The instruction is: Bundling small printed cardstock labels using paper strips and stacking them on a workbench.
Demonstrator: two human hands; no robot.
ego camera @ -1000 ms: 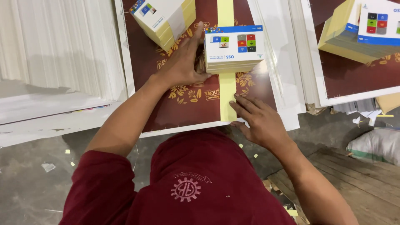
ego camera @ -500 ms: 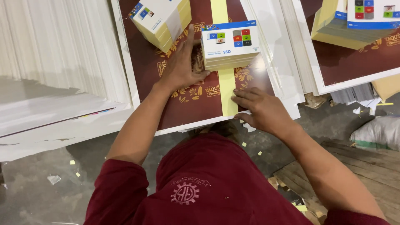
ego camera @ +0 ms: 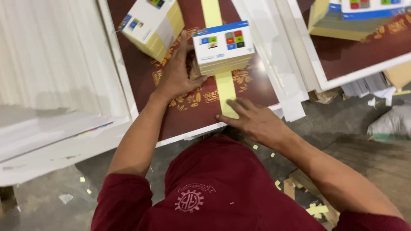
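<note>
A stack of white booklets (ego camera: 222, 48) with coloured squares on the cover sits on a yellow paper strip (ego camera: 224, 81) that runs across a dark red patterned sheet (ego camera: 192, 107). My left hand (ego camera: 177, 72) grips the stack's left side, thumb near its front corner. My right hand (ego camera: 252, 119) lies flat with fingers spread, pressing the near end of the yellow strip onto the sheet.
A second booklet stack (ego camera: 152, 23) lies at the upper left of the red sheet. White paper piles (ego camera: 55, 68) fill the left side. Another stack (ego camera: 355, 17) sits on a red sheet at upper right. Yellow scraps (ego camera: 317, 209) litter the grey floor.
My right hand has slid left from the sheet's right edge onto the yellow strip's near end. My left hand stays on the stack. The view has shifted slightly.
</note>
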